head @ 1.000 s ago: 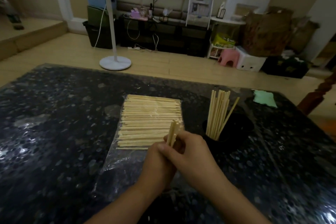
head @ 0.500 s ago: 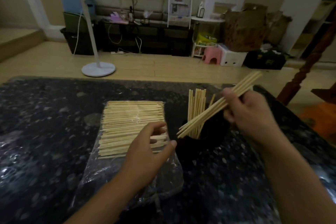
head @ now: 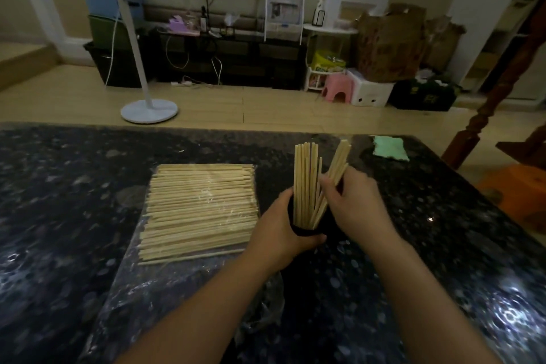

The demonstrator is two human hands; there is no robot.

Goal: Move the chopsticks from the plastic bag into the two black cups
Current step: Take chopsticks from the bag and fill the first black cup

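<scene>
- Two bare forearms reach forward over the dark speckled stone counter.
- The left hand wraps its fingers round the near side of a black cup, gripping it just beside the bag.
- The right hand holds a small bundle of pale wooden chopsticks; its fingers are closed round their middle, the lower ends go into the cup and the upper ends lean to the right.
- A cluster of upright pale chopsticks stands in the same cup, touching the held bundle at the base.
- Only one black cup can be made out; the hands hide much of it.
- To the left lies a clear plastic bag, flat on the counter, with a wide row of loose pale wooden chopsticks lying side by side on it.
- A small green cloth sits near the far right edge of the counter.
- Beyond, a white round-based stand rises from the wooden floor.
</scene>
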